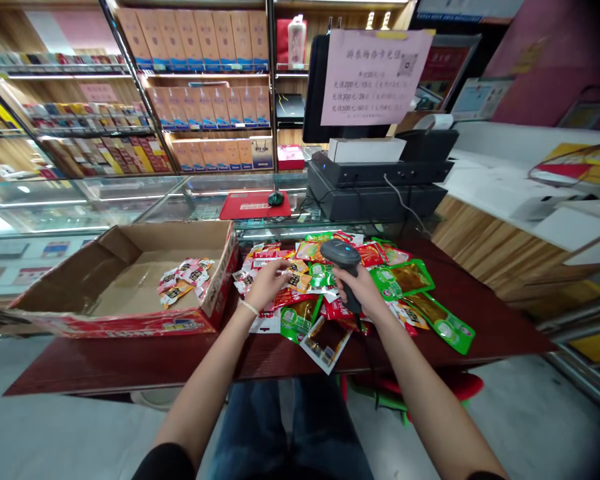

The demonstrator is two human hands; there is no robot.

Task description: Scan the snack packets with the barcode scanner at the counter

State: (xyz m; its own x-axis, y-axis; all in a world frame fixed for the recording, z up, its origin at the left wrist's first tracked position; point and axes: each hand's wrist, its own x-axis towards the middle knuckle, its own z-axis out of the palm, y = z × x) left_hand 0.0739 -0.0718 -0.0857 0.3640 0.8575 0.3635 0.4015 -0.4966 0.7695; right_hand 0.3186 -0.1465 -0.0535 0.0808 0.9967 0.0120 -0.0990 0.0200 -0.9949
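Observation:
My right hand (357, 290) is wrapped round the handle of a dark grey barcode scanner (340, 253), its head tilted towards the left over the pile. Close beside it, my left hand (269, 285) has its fingers pinched at the edge of a small orange-and-white snack packet (298, 281). Beneath both hands lies a heap of snack packets, among them a green packet (404, 279) and a brown clear-windowed pack (326, 343) at the front. Left of the heap, an open cardboard box (125, 325) holds several small snack packets (185, 279).
The dark red table (145, 363) bears the box and heap. Behind it, a glass counter carries a red mat (237, 207) with a mouse (275, 199). A monitor with a pink notice (373, 80) stands above a black cash drawer (365, 197). A red stool (460, 385) sits underneath.

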